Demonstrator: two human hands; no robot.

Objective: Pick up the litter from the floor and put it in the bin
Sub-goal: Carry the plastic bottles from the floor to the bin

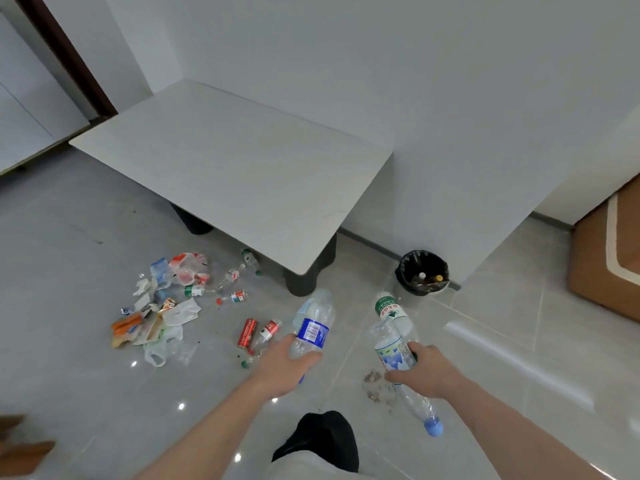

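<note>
On the grey tiled floor (pixel 86 393), beside a low white worktop (pixel 225 161), lies a heap of litter (pixel 162 306). The left hand (pixel 284 368) has its grip around a clear bottle with blue label (pixel 313 323), its long axis pointing away toward the black bin (pixel 422 271). The right hand (pixel 429 372) holds two clear bottles (pixel 394 344), one with its blue cap toward the person. Open floor lies between the hands and the bin at the wall.

Your hands hold clear plastic bottles: a blue-labelled bottle (pixel 313 323) in one, two more bottles (pixel 398 344) in the other. A heap of litter (pixel 166 306) lies beside the table; the black-lined bin (pixel 423 271) stands against the wall.
</note>
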